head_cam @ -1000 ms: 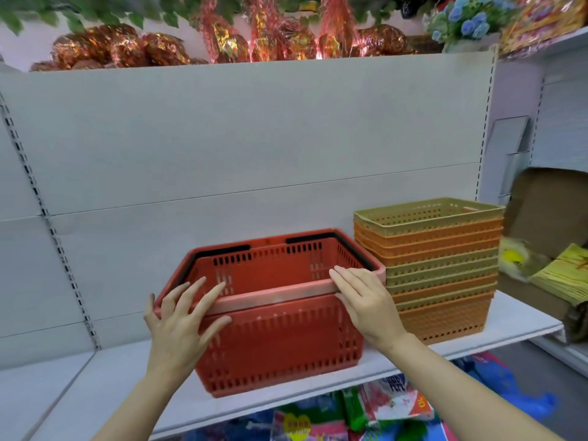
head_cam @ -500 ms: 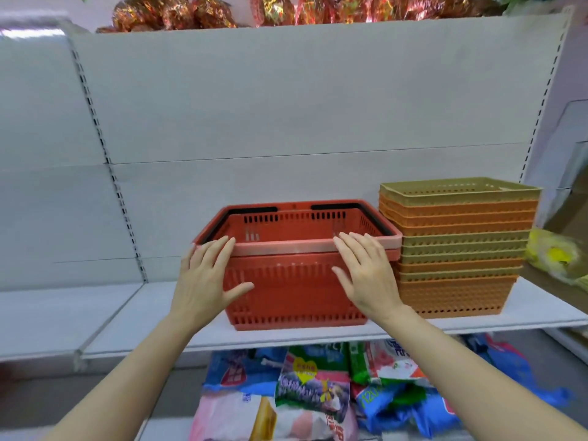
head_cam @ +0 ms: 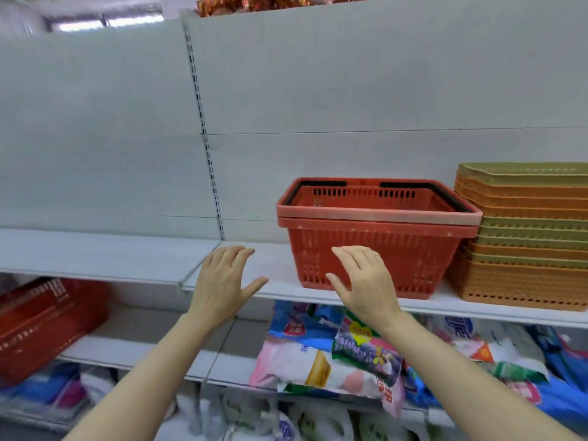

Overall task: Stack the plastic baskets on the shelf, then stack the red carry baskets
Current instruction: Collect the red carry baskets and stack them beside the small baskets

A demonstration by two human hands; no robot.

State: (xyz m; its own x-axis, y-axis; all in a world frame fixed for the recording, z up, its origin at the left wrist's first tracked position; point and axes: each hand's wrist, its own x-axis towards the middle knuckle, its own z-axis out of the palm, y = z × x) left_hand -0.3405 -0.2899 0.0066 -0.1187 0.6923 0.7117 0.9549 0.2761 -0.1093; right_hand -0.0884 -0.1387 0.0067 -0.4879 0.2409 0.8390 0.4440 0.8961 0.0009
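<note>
Two red carry baskets (head_cam: 375, 240) sit nested on the white shelf (head_cam: 273, 259), black handles folded down. Right beside them stands a tall stack of orange and olive plastic baskets (head_cam: 525, 237). My left hand (head_cam: 222, 278) hovers open in front of the bare shelf, left of the red baskets and apart from them. My right hand (head_cam: 366, 281) is open in front of the lower red basket's front wall, holding nothing. Another red carry basket (head_cam: 44, 323) lies blurred on a lower shelf at the far left.
Bagged goods (head_cam: 343, 354) crowd the lower shelf under the baskets. A perforated upright (head_cam: 206, 138) splits the grey back panel. Shiny wrapped items (head_cam: 254, 1) line the top edge.
Both hands came off the upper red basket's rim and pulled back, left and lower. The view swung left, bringing a further red basket into sight at lower left.
</note>
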